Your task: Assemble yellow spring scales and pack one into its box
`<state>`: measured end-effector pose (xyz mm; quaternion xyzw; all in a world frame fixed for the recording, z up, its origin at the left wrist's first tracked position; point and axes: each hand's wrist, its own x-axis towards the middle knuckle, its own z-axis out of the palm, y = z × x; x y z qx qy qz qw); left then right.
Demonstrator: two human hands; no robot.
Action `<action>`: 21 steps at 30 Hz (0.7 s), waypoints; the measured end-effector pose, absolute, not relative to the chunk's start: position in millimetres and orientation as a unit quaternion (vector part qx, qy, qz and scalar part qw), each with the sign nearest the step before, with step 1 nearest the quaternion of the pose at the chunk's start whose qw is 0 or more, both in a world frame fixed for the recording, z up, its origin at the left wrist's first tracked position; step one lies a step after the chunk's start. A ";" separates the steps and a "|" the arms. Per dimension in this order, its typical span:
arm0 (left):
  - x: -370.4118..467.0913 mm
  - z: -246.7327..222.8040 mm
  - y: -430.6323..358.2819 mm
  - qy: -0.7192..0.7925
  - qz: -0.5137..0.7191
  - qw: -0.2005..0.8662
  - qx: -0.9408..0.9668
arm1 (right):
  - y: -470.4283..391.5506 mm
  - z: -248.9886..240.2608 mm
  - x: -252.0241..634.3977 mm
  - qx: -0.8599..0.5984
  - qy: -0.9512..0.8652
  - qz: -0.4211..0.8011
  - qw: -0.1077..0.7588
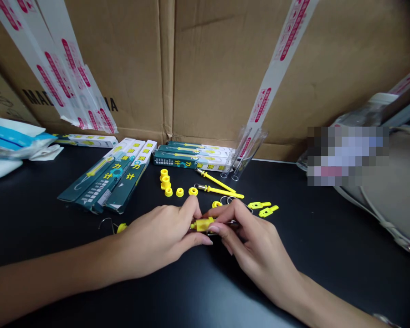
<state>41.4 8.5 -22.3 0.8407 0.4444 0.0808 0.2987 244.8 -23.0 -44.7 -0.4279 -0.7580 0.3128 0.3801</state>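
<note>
Both hands are closed around a spring scale in front of me. My left hand (160, 234) wraps its body, which the fingers hide. A yellow collar (204, 224) of the scale shows between the hands, where the fingertips of my right hand (251, 232) pinch it along with a thin metal wire. Left of my left hand, a wire hook (106, 222) and a yellow cap (122, 228) stick out; whether they belong to the held scale I cannot tell. Just beyond the fingers lie yellow rings (193, 191) and two yellow rods with springs (222, 190).
Printed spring scale boxes (131, 175) lie behind on the black table (157, 296). Clear tubes (248, 155) lean on a large carton (205, 68). Yellow flat tabs (269, 211) lie right; several yellow caps (165, 182) stand mid-table. A grey bag (392, 182) and plastic bottle (365, 111) are at right.
</note>
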 end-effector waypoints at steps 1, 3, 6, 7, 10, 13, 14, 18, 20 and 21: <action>41.4 -22.1 8.5 0.443 0.081 0.300 0.841 | -22.8 -44.9 244.9 -0.429 -0.754 0.319 0.381; 41.4 -22.0 8.5 0.439 0.083 0.301 0.843 | -22.7 -45.4 245.3 -0.434 -0.745 0.333 0.382; 41.5 -22.1 8.4 0.434 0.085 0.297 0.846 | -23.3 -45.9 246.1 -0.448 -0.730 0.352 0.379; 41.4 -22.1 8.3 0.433 0.085 0.297 0.847 | -23.6 -46.0 246.3 -0.451 -0.726 0.355 0.378; 41.1 -22.2 8.2 0.432 0.088 0.305 0.844 | -24.0 -46.0 246.0 -0.455 -0.718 0.365 0.379; 40.4 -22.1 9.3 0.426 0.093 0.329 0.838 | -23.3 -46.5 244.8 -0.454 -0.705 0.385 0.385; 40.1 -21.9 10.1 0.422 0.095 0.339 0.835 | -22.8 -46.8 244.4 -0.454 -0.698 0.394 0.390; 38.8 -18.7 15.4 0.412 0.092 0.378 0.824 | -19.8 -48.8 243.7 -0.441 -0.656 0.459 0.406; 38.1 -15.7 18.5 0.417 0.084 0.391 0.816 | -18.3 -49.6 243.7 -0.434 -0.628 0.499 0.409; 37.7 -14.1 20.0 0.419 0.079 0.398 0.812 | -17.7 -49.9 243.8 -0.433 -0.614 0.516 0.410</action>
